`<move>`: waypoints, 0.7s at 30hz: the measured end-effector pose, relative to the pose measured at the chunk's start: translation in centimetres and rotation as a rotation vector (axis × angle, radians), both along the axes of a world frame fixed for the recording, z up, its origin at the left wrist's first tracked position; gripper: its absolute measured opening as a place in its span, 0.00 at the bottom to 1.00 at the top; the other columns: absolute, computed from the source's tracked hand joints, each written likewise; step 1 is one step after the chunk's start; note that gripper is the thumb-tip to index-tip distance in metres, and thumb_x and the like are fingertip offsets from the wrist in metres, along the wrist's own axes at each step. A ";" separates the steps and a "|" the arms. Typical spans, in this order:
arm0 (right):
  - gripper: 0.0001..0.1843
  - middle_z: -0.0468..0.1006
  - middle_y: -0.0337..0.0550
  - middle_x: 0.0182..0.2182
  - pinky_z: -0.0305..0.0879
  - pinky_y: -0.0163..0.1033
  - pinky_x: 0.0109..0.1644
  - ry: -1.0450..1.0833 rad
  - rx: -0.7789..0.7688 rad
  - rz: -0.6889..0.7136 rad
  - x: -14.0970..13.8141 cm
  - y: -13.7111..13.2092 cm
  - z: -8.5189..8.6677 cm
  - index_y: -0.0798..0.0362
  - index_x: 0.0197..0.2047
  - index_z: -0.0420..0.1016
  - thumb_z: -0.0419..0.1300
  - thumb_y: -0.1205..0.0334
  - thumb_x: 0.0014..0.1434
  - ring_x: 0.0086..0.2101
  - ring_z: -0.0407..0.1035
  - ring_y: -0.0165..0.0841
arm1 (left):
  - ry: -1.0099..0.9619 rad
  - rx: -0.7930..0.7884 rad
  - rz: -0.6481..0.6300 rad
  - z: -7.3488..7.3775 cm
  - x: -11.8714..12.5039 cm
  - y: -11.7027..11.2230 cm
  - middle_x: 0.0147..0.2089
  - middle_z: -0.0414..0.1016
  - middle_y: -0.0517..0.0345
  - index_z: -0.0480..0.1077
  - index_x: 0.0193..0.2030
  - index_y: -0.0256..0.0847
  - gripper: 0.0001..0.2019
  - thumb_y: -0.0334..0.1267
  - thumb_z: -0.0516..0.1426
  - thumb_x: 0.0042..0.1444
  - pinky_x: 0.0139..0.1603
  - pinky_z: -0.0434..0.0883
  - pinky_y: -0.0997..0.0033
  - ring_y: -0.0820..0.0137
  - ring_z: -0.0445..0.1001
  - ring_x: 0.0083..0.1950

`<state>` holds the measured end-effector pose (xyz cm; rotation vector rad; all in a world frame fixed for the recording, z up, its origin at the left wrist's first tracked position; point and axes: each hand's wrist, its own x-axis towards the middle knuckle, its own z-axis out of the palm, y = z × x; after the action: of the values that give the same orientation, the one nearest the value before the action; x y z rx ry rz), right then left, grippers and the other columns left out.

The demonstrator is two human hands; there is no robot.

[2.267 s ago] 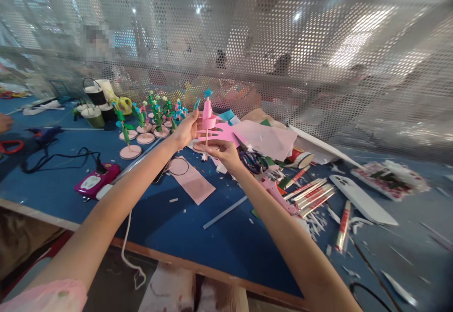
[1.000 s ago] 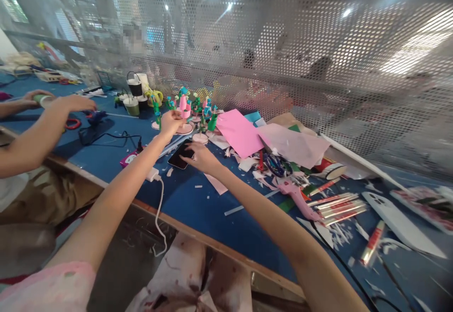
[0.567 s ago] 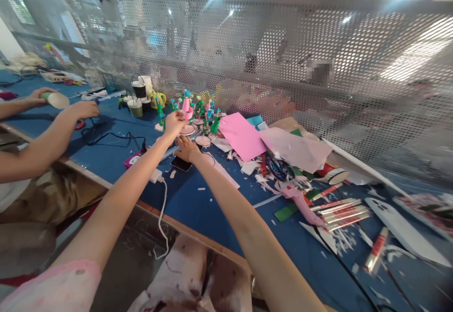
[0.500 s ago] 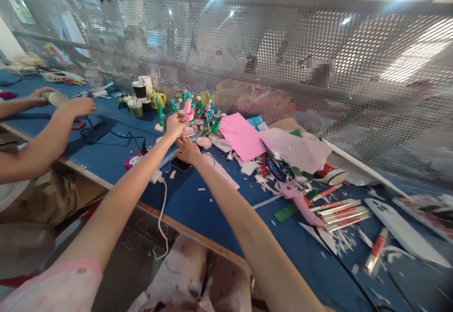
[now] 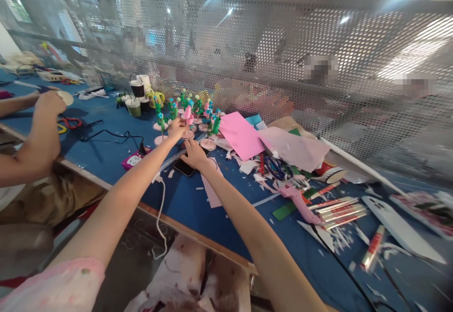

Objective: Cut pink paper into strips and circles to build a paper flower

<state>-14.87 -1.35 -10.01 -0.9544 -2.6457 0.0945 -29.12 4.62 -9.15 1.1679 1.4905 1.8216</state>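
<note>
At 11 o'clock, left hand (image 5: 177, 127): grip pinched narrow on the pink paper figure (image 5: 188, 113), which is held upright so its round base is seated flat on the surface (image 5: 102, 154), beside the other figures (image 5: 212, 124).
Right hand (image 5: 194, 154): laid flat with fingers spread on the dark phone (image 5: 184, 167), at the figure's 6 o'clock.
</note>
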 end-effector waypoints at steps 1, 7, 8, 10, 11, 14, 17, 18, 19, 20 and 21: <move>0.21 0.66 0.57 0.54 0.61 0.48 0.53 0.006 0.004 0.006 0.2 0.0 -0.1 0.59 0.53 0.65 0.52 0.61 0.57 0.52 0.60 0.46 | 0.004 -0.012 -0.011 -0.3 0.0 0.1 0.21 0.69 0.66 0.66 0.27 0.39 0.15 0.28 0.65 0.31 0.30 0.69 0.74 0.74 0.70 0.24; 0.21 0.69 0.58 0.52 0.57 0.48 0.58 0.099 0.051 0.011 0.8 -0.4 0.2 0.61 0.54 0.66 0.50 0.65 0.58 0.54 0.60 0.45 | 0.003 -0.022 -0.037 -1.7 0.3 0.5 0.22 0.71 0.64 0.66 0.25 0.38 0.14 0.29 0.65 0.29 0.34 0.71 0.70 0.71 0.73 0.29; 0.19 0.70 0.58 0.51 0.57 0.48 0.57 0.120 0.058 -0.005 1.0 -0.5 0.4 0.61 0.52 0.67 0.49 0.66 0.59 0.53 0.61 0.45 | 0.001 -0.016 -0.039 -1.9 0.3 0.5 0.23 0.72 0.64 0.66 0.25 0.38 0.14 0.30 0.65 0.30 0.35 0.71 0.70 0.70 0.74 0.30; 0.16 0.71 0.57 0.49 0.59 0.47 0.55 0.157 0.056 -0.046 1.4 -0.6 0.6 0.60 0.48 0.70 0.48 0.67 0.59 0.51 0.63 0.44 | 0.001 -0.007 -0.048 -2.1 0.4 0.4 0.24 0.72 0.62 0.66 0.27 0.38 0.15 0.31 0.65 0.30 0.37 0.71 0.69 0.70 0.74 0.31; 0.15 0.71 0.57 0.48 0.59 0.47 0.55 0.175 0.047 -0.068 1.7 -0.6 0.6 0.60 0.46 0.70 0.48 0.67 0.59 0.50 0.63 0.44 | 0.003 -0.004 -0.054 -2.2 0.3 0.4 0.25 0.73 0.62 0.67 0.27 0.38 0.15 0.32 0.66 0.30 0.38 0.72 0.69 0.70 0.74 0.32; 0.12 0.72 0.56 0.44 0.62 0.45 0.53 0.241 -0.006 -0.119 3.0 0.1 0.8 0.58 0.42 0.71 0.49 0.68 0.58 0.48 0.64 0.42 | 0.009 -0.004 -0.067 -2.3 0.3 0.4 0.28 0.75 0.60 0.67 0.29 0.38 0.16 0.34 0.66 0.30 0.40 0.72 0.69 0.68 0.75 0.35; 0.10 0.72 0.55 0.41 0.62 0.44 0.52 0.346 -0.052 -0.133 4.7 1.3 1.0 0.58 0.38 0.70 0.50 0.71 0.56 0.45 0.65 0.41 | 0.023 -0.024 -0.063 -2.4 0.4 0.8 0.29 0.75 0.58 0.67 0.29 0.38 0.15 0.35 0.65 0.32 0.41 0.72 0.68 0.66 0.75 0.37; 0.09 0.72 0.54 0.41 0.63 0.44 0.51 0.393 -0.060 -0.145 5.3 1.7 1.1 0.57 0.37 0.69 0.50 0.72 0.54 0.45 0.66 0.40 | 0.032 -0.036 -0.059 -2.4 0.4 0.9 0.29 0.74 0.58 0.66 0.28 0.38 0.15 0.34 0.65 0.32 0.41 0.72 0.67 0.66 0.75 0.37; 0.08 0.72 0.54 0.39 0.63 0.44 0.51 0.444 -0.065 -0.170 5.9 2.2 1.2 0.57 0.36 0.69 0.51 0.72 0.53 0.44 0.66 0.41 | 0.044 -0.049 -0.056 -2.4 0.4 1.1 0.28 0.74 0.58 0.66 0.28 0.38 0.14 0.34 0.65 0.33 0.42 0.72 0.66 0.65 0.75 0.37; 0.07 0.72 0.53 0.38 0.63 0.45 0.50 0.493 -0.071 -0.192 6.5 2.5 1.2 0.56 0.35 0.68 0.52 0.72 0.53 0.43 0.66 0.41 | 0.057 -0.062 -0.054 -2.5 0.4 1.2 0.28 0.74 0.58 0.66 0.28 0.38 0.14 0.33 0.65 0.33 0.42 0.72 0.64 0.65 0.75 0.37; 0.06 0.72 0.52 0.37 0.64 0.45 0.49 0.539 -0.073 -0.206 7.2 2.9 1.3 0.55 0.34 0.67 0.52 0.72 0.52 0.42 0.67 0.41 | 0.072 -0.074 -0.053 -2.5 0.4 1.3 0.29 0.74 0.57 0.66 0.28 0.38 0.14 0.33 0.65 0.33 0.43 0.72 0.63 0.64 0.75 0.38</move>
<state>-7.71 1.51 -8.73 -1.0446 -2.0556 0.3484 -28.75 5.95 -11.65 1.2365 1.5394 1.6912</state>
